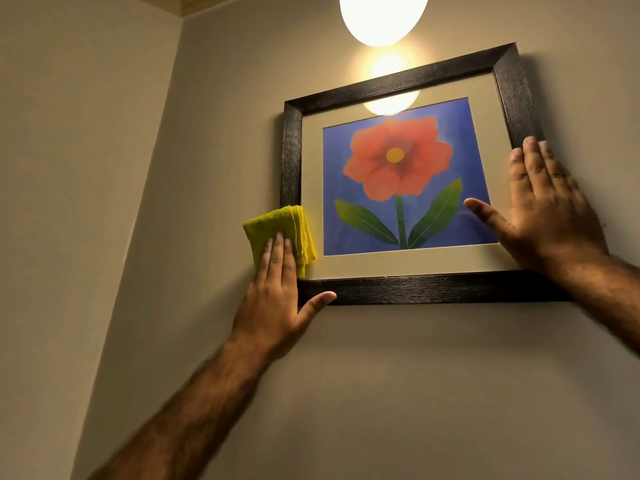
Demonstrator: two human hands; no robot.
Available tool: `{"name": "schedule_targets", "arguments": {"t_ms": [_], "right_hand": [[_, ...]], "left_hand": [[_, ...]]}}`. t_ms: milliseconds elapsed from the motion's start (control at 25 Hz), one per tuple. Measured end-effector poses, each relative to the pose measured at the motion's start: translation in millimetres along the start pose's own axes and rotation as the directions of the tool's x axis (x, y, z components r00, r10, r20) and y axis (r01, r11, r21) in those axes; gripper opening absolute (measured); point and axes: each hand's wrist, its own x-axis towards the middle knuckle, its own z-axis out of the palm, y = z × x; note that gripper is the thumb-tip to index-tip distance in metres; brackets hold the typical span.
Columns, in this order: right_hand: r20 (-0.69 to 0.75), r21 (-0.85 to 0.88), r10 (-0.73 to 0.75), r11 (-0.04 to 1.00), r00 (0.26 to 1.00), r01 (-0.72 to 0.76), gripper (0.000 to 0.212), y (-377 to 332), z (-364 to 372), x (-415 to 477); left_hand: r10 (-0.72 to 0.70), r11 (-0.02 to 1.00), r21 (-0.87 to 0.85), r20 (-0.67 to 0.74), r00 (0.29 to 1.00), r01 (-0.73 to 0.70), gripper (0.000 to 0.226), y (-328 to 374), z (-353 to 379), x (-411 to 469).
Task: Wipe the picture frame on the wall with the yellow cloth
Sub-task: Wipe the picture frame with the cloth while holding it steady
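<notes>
A dark wooden picture frame (408, 289) hangs tilted on the wall, holding a picture of a red flower on blue. My left hand (277, 299) presses a folded yellow cloth (277, 226) flat against the frame's lower left side, with the thumb on the bottom rail. The cloth hides part of the left rail. My right hand (547, 209) lies flat and spread on the frame's right side, fingers over the right rail and thumb on the glass.
A round lit lamp (382, 15) hangs above the frame and reflects in the glass. A wall corner (166, 140) runs down at the left. Bare beige wall (381, 393) stretches below the frame.
</notes>
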Motion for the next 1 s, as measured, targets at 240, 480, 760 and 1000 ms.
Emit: {"name": "schedule_targets", "arguments": {"t_ms": [240, 480, 760, 1000], "right_hand": [[-0.006, -0.006, -0.004, 1.0, 1.0, 0.004, 0.111, 1.2, 0.8, -0.4], [-0.027, -0.015, -0.016, 1.0, 0.999, 0.015, 0.11, 2.5, 4.7, 0.4], [-0.04, -0.019, -0.017, 1.0, 0.999, 0.016, 0.111, 3.5, 6.6, 1.9], [-0.035, -0.015, -0.017, 1.0, 0.999, 0.016, 0.11, 2.6, 5.2, 0.9]], "left_hand": [[-0.028, 0.997, -0.072, -0.045, 0.999, 0.024, 0.112, -2.0, -14.5, 57.8], [-0.083, 0.99, -0.115, -0.004, 0.997, 0.082, 0.113, -14.0, -47.9, 182.0], [-0.042, 0.978, -0.201, 0.035, 0.999, 0.048, 0.126, -19.6, -46.6, 161.3], [0.047, 0.987, -0.156, 0.022, 0.999, -0.043, 0.116, -19.4, -12.7, 29.3]]}}
